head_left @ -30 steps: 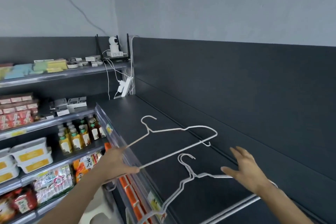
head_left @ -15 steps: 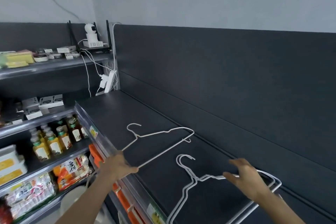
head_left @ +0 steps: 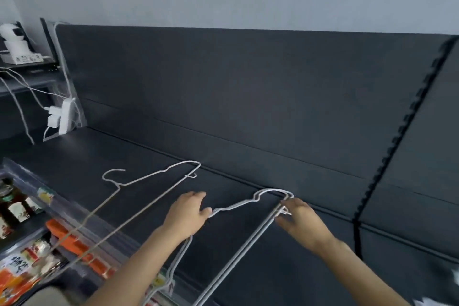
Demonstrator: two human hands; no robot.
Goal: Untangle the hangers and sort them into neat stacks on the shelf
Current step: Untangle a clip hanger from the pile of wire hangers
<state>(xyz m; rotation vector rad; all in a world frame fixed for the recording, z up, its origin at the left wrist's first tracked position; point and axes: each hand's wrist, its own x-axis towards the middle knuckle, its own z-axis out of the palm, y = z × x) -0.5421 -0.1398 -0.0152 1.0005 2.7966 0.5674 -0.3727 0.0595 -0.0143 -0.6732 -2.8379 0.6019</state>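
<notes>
A single white wire hanger (head_left: 149, 176) lies free on the dark shelf (head_left: 124, 151) at the left, its lower corner sticking out past the front edge. To its right lies a stack of white wire hangers (head_left: 236, 205), also overhanging the front edge. My left hand (head_left: 188, 213) rests on the stack's neck and hides the hooks, thumb touching the wire. My right hand (head_left: 298, 221) pinches the stack's far right corner between thumb and fingers.
A dark back panel (head_left: 248, 94) rises close behind the hangers, with a slotted upright (head_left: 397, 144) at the right. A white power strip (head_left: 62, 119) with cables hangs in the left corner. Below the front edge are bottles (head_left: 15, 206) and snack packs (head_left: 19, 268).
My left hand has let go of the single hanger, which now lies on the shelf, and moved right onto the stack's neck. My right hand has shifted to the stack's corner. The view has panned right.
</notes>
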